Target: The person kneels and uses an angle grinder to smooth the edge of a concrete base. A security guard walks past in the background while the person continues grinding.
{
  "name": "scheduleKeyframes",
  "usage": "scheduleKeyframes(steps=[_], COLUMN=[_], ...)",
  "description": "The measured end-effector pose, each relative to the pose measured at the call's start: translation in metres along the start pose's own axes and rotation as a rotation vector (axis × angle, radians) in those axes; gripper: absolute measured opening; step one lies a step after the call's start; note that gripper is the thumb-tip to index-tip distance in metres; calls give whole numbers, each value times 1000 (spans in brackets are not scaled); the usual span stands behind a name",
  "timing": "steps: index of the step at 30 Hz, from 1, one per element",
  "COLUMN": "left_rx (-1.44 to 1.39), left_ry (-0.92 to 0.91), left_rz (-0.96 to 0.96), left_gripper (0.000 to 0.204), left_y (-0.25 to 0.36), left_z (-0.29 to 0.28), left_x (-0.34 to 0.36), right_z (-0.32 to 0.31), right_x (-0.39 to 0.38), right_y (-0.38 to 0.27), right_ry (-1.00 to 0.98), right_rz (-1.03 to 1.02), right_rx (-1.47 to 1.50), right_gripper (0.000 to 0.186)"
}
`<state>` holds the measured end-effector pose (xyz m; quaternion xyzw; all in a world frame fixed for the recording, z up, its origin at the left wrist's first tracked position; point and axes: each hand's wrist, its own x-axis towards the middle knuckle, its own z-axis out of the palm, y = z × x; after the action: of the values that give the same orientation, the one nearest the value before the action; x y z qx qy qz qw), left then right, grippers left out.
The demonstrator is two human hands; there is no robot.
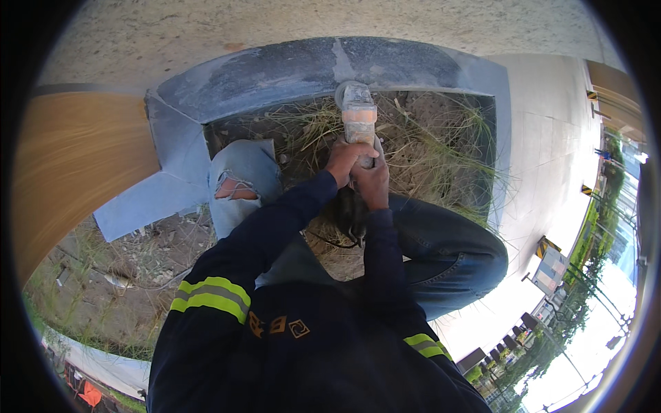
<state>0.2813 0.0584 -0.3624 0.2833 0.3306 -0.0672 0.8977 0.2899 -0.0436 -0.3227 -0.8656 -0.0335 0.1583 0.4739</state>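
Both hands are closed round the body of a dusty angle grinder [359, 131], which points away from me. My left hand [342, 162] wraps the grip from the left, its thumb lying across the top. Just behind and to the right, my right hand [372, 183] grips the rear of the tool. The grinder's head is at the inner edge of a curved grey stone kerb [275, 77], beside a pale vertical band on it. Part of the round disc or guard [341, 94] shows on the head's left; whether it touches the stone I cannot tell.
Dry grass and soil [441, 151] fill the bed inside the kerb. My bent knees in jeans [447, 255] flank the tool, and a dark cord [337, 242] hangs between them. A tan curved wall [82, 165] stands left; pale paving [547, 144] runs along the right.
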Motion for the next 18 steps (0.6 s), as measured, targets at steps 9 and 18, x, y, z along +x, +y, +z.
scheduleKeyframes(steps=[9,18], left_rx=[-130,29], left_ry=[14,-55], left_rz=[72,-35], left_gripper=[32,35], left_y=[22,-4], left_z=[-40,15], left_x=[-21,13], right_z=[28,-15], right_x=[-5,12], right_y=[-25,12], right_ry=[-204,-6], right_rz=[0,43], right_rx=[28,-3], right_gripper=[83,82])
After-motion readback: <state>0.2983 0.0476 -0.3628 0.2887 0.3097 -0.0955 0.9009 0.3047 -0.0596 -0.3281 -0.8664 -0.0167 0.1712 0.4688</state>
